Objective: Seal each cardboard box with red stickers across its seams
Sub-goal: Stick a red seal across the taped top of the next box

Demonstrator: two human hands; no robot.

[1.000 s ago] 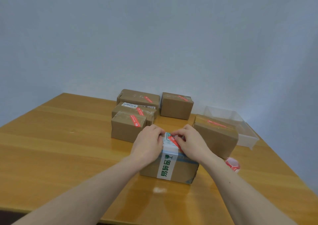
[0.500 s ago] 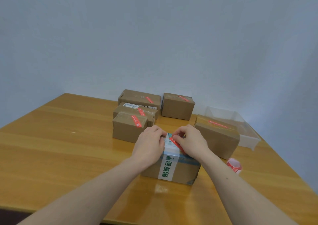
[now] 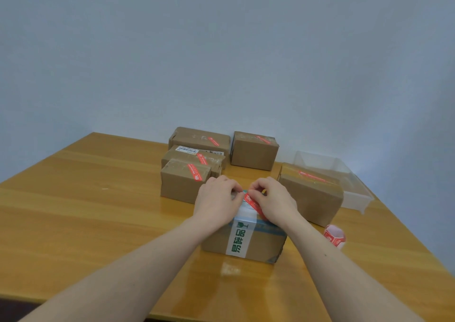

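A cardboard box (image 3: 266,243) with a white band of green characters stands nearest me on the wooden table (image 3: 98,211). A red sticker (image 3: 253,204) lies slantwise across its top seam. My left hand (image 3: 218,202) rests on the box top, its fingers curled at the sticker's far end. My right hand (image 3: 275,198) pinches the sticker's upper end with thumb and fingers. The box top under both hands is hidden.
Several other cardboard boxes with red stickers stand behind: three stacked close at left (image 3: 184,184), one at the back (image 3: 253,153), one at right (image 3: 312,196). A clear plastic tray (image 3: 354,189) sits far right. A red sticker roll (image 3: 334,236) lies near the right edge.
Both hands stay on the near box; my right hand's fingers have shifted a little along the sticker's upper end. The view has barely moved.
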